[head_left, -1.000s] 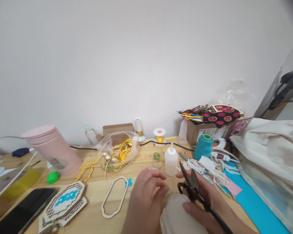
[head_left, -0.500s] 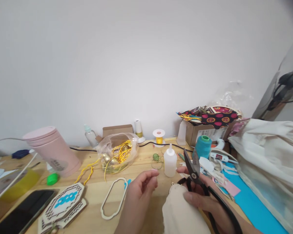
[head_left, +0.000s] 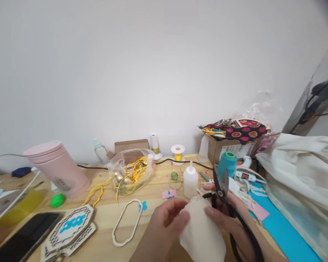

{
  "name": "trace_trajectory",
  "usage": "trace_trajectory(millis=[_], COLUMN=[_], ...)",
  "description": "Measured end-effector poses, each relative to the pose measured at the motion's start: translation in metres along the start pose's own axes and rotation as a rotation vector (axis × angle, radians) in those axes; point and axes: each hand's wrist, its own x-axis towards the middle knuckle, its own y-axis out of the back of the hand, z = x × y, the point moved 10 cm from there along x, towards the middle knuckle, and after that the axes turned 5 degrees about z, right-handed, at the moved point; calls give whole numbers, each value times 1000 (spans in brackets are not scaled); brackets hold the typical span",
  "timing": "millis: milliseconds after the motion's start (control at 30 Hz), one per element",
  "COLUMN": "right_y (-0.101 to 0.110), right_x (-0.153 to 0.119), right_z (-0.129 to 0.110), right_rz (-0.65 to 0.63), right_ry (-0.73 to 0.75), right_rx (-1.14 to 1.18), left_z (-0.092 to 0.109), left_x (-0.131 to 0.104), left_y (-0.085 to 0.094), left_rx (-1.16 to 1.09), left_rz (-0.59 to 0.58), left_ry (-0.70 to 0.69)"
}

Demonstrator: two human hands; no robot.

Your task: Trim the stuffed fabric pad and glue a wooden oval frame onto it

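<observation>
In the front middle, a cream piece of cloth point(head_left: 202, 229) with a rounded outline is held up between both hands. My left hand point(head_left: 169, 222) is closed on its left edge, thumb on the near face and fingers partly hidden behind. The thumb of my right hand point(head_left: 229, 213) presses the cloth's right side. That same hand also grips black-handled scissors point(head_left: 222, 187), their blades parted and pointing upward. Just behind the cloth stands a white squeeze bottle point(head_left: 190, 182). Pink and blue cut-out pieces point(head_left: 168, 194) lie beyond my left hand.
Left are a cream oval frame point(head_left: 127, 222), patterned hexagonal panels point(head_left: 71, 229), a phone point(head_left: 27, 236) and a leaning pink tumbler point(head_left: 58, 169). A bag of yellow cord point(head_left: 132, 171) sits behind. Right are a teal thread cone point(head_left: 227, 165), a glue gun point(head_left: 247, 176) and blue sheet point(head_left: 287, 229).
My left hand has moved right and taken hold of the cloth's left edge. The cloth has turned more upright. The scissors have shifted slightly right, and the pink and blue pieces now show.
</observation>
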Motion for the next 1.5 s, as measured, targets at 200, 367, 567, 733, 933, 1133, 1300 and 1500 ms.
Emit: trace_trajectory(millis=[200, 367, 567, 733, 933, 1133, 1300, 1500], right_y=[3, -2, -12, -13, -7, -15, -29, -27], right_x=[1, -3, -7, -11, -12, -13, -17, -7], right_z=[-6, -9, -13, -14, -12, -6, -20, -22], right_rz=[37, -21, -131, -107, -32, -149, -297, -307], right_ry=[79, 102, 124, 123, 115, 79, 170, 259], right_rx=[-10, -96, -163, -213, -202, -158, -316, -432], left_z=[-12, -7, -2, -2, -11, -9, -13, -7], left_x=[-1, -1, -2, 0, 1, -1, -2, -6], left_y=[-10, 9, 12, 13, 4, -24, -2, 28], left_rx=[-48, -130, -147, -163, -289, -554, -646, -506], left_rz=[-41, 145, 185, 174, 124, -6, 216, 421], left_ry=[39, 60, 51, 49, 80, 73, 140, 54])
